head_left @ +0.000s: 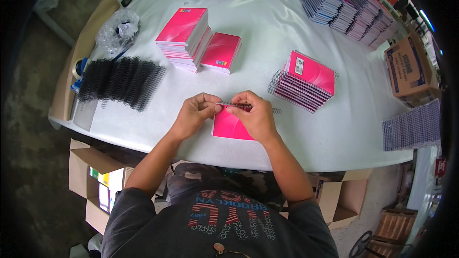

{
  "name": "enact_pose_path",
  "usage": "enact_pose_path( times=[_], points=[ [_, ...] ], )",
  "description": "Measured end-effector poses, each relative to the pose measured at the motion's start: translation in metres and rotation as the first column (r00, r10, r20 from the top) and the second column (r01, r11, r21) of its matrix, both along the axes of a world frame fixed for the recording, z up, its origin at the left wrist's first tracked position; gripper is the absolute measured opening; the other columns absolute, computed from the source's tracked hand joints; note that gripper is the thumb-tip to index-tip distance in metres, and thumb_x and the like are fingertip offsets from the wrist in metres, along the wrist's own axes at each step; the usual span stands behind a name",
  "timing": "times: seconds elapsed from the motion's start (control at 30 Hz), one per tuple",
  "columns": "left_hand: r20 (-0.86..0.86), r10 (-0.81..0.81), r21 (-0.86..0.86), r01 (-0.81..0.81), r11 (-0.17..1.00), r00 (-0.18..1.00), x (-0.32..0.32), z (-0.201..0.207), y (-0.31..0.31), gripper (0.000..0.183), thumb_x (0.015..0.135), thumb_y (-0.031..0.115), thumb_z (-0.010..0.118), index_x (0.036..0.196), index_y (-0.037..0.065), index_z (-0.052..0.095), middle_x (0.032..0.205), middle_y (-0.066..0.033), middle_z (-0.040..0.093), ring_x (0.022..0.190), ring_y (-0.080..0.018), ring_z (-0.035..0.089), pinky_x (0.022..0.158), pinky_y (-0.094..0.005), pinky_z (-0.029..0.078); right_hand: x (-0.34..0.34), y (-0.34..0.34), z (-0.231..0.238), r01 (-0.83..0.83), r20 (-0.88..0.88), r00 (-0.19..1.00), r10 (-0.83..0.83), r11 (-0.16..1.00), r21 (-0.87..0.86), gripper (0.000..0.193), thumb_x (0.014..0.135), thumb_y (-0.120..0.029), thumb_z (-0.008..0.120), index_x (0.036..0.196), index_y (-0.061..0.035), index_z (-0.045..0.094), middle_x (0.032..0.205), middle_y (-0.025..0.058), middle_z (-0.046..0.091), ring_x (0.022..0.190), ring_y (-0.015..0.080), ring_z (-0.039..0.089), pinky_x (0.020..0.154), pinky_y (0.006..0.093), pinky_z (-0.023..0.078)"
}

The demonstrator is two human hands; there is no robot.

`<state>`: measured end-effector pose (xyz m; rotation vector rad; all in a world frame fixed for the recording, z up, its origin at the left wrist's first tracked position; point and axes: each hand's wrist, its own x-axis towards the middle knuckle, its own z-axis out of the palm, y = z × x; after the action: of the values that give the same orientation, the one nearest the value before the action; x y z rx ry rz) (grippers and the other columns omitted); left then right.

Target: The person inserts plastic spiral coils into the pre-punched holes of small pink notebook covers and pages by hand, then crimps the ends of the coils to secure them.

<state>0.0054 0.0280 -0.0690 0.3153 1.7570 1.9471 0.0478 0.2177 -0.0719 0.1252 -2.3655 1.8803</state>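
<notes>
A pink notebook (229, 126) lies in front of me at the table's near edge, with a black spiral binding coil (276, 111) along its top edge. The coil's far end sticks out past the right side of the cover. At the notebook's upper left corner, my left hand (195, 114) is closed, thumb and fingers pinching the corner and the coil's end. My right hand (257, 117) pinches the coil further along the same edge, its fingers hiding part of the coil and cover.
Unbound pink notebooks stand in a tall stack (181, 26) and a lower stack (222, 50) beyond my hands. Spiral-bound pink notebooks (313, 74) are piled at right. Black coils (119, 83) lie at left near plastic wrap (117, 28). A cardboard box (409, 69) and more notebook stacks (320, 2) stand far right.
</notes>
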Motion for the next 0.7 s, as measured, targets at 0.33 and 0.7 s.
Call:
enact_pose_path(
  times=[0.33, 0.7],
  points=[
    [0.056, -0.009, -0.063, 0.013, 0.998, 0.998, -0.038, -0.013, 0.029, 0.017, 0.085, 0.008, 0.064, 0.099, 0.000, 0.058, 0.089, -0.0050, 0.063, 0.081, -0.0107, 0.060, 0.074, -0.0226, 0.049, -0.007, 0.008, -0.005, 0.144, -0.031, 0.990, -0.141, 0.972, 0.185, 0.023, 0.079, -0.011, 0.068, 0.100, -0.0038, 0.064, 0.085, 0.0139, 0.067, 0.070, 0.0235, 0.064, 0.064, 0.0307, 0.049],
    [0.051, -0.152, 0.135, 0.144, 0.980, 0.987, -0.039, -0.017, 0.029, 0.012, 0.086, 0.008, 0.063, 0.095, -0.001, 0.062, 0.087, -0.0054, 0.065, 0.075, -0.0092, 0.059, 0.069, -0.0228, 0.049, -0.006, 0.018, 0.000, -0.139, 0.088, 0.990, 0.113, 0.904, 0.404, 0.035, 0.088, -0.026, 0.057, 0.114, -0.0040, 0.058, 0.092, 0.0179, 0.065, 0.071, 0.0352, 0.061, 0.068, 0.0344, 0.048]
  ],
)
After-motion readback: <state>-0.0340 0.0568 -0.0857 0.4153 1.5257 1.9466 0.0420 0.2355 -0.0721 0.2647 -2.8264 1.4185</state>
